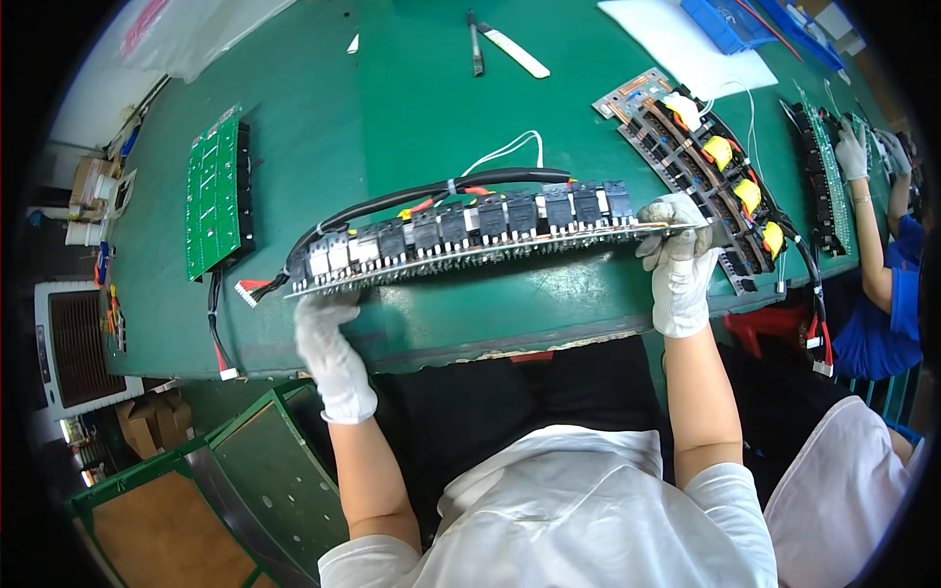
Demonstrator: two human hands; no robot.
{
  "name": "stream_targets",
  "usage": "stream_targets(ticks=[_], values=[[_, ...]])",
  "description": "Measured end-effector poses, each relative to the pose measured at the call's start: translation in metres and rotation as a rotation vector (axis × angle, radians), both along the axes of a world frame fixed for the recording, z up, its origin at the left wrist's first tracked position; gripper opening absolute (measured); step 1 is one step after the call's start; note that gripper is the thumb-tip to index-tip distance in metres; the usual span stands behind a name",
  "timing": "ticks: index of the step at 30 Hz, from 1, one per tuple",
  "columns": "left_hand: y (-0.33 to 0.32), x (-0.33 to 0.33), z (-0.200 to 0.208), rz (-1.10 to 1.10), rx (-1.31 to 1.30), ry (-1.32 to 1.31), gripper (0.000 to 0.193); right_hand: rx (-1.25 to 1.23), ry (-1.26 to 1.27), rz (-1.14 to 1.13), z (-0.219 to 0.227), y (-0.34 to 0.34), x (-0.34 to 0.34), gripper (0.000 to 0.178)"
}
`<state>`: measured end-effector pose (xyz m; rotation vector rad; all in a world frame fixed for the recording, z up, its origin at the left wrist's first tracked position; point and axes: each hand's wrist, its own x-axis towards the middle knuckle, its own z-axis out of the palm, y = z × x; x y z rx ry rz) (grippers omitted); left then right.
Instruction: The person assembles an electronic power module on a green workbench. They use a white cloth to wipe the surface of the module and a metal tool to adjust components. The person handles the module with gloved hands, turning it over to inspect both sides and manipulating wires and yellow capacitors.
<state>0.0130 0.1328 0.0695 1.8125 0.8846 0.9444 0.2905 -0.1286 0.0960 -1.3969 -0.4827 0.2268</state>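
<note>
A long circuit board (461,245) is held up above the table's near edge, seen almost edge-on. Black blocky parts line its upper side, and soldered pins show along its underside. My gloved right hand (678,257) is closed around the board's right end, thumb and fingers on either side of it. Just below the left end is my gloved left hand (331,348), its fingers smeared by motion; whether they touch the board I cannot tell. A thick black cable (392,201) arches over the parts to a white connector (247,292) with red and black wires at the left.
On the green table (304,127), a green circuit board (216,196) stands left. Another board with yellow-wrapped parts (686,167) lies right. A dark-handled tool (476,44) and white strip (515,51) lie far back. A blue bin (727,24) is beyond. A co-worker's gloved hand (851,152) works far right.
</note>
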Motion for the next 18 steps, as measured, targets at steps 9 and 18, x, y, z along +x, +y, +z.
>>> stream_targets(ticks=[9,18], values=[[0.046,0.049,-0.001,-0.583,-0.889,-0.845,0.073,-0.026,-0.158,-0.018,-0.002,0.009,-0.004,0.051],[0.039,0.019,0.034,-0.606,-1.175,-0.817,0.044,0.031,-0.186,-0.163,0.025,0.001,-0.015,0.028]])
